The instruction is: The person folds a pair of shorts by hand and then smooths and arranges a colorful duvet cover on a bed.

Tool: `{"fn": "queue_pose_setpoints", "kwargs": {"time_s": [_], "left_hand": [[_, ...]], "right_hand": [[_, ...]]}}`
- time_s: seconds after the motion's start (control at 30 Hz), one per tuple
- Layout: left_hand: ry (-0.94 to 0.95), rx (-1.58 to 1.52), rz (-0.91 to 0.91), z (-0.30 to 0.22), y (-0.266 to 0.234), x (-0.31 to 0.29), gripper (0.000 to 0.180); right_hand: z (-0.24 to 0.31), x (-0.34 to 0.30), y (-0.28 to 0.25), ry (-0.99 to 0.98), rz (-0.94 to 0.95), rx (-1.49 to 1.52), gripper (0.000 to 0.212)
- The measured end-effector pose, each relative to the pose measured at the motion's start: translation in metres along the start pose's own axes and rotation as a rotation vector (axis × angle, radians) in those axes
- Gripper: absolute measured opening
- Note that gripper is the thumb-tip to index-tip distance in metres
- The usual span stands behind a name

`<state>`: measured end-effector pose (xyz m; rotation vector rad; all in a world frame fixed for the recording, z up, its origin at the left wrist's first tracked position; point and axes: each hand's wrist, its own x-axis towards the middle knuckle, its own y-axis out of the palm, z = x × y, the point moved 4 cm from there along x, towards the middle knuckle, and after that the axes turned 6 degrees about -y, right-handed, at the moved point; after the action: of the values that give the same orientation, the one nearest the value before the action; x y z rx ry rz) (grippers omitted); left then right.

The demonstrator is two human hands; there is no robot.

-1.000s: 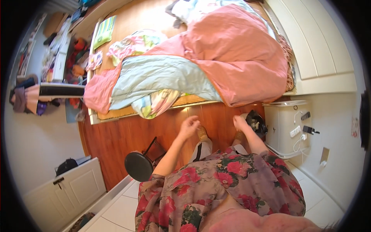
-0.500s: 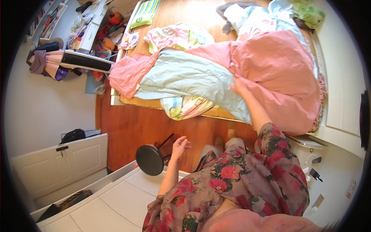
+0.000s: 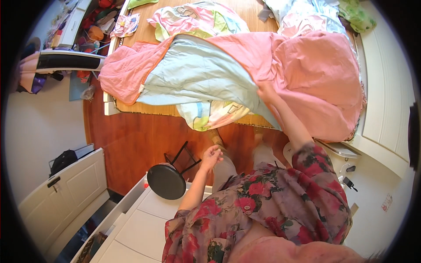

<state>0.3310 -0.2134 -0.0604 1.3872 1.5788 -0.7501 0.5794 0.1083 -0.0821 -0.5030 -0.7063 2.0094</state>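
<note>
A quilt, pink on one face and pale blue [image 3: 197,72] on the other, lies folded and rumpled across the bed. My right hand [image 3: 266,93] is closed on its edge, where the blue face meets the pink face [image 3: 318,70]. Some of the quilt hangs over the near side of the bed. Under it a patterned cloth [image 3: 210,115] in white, yellow-green and pink also droops over the edge. My left hand [image 3: 212,156] hangs in the air over the floor with fingers loosely bent, nothing visible in it.
The wooden-slatted bed mat [image 3: 171,5] carries more bedding, a patterned cover [image 3: 201,19] and white-blue cloth [image 3: 302,17]. A black round stool [image 3: 166,181] stands on the red-brown floor by my left arm. White drawers [image 3: 144,212] are close below; a white door panel [image 3: 66,184] is left.
I have stepped so that both feet show farther apart, and the view has shifted. My right hand keeps its hold on the quilt; the left fingers have drawn in a little.
</note>
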Motion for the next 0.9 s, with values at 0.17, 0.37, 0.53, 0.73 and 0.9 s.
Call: {"fn": "queue_pose_setpoints", "kwargs": {"time_s": [0.17,0.37,0.53,0.73,0.9], "left_hand": [[-0.038,-0.457,0.167,-0.090,-0.049,0.002,0.051],[-0.011,-0.369,0.254,-0.153,-0.029,0.052,0.049],[-0.124,-0.667,0.123,-0.185,-0.060,0.080,0.048],[0.811,-0.153,0.335,-0.348,-0.078,-0.095,0.028],[0.599,-0.244,0.264,-0.286,-0.128,-0.166,0.052]], "right_hand": [[0.203,-0.106,-0.020,0.206,0.699,0.718,0.017],[0.262,-0.161,0.038,0.534,0.829,1.009,0.010],[0.261,-0.146,0.000,0.661,0.245,0.585,0.036],[0.240,-0.114,-0.028,0.210,0.295,0.182,0.034],[0.248,-0.105,-0.075,0.208,0.257,0.440,0.038]]}}
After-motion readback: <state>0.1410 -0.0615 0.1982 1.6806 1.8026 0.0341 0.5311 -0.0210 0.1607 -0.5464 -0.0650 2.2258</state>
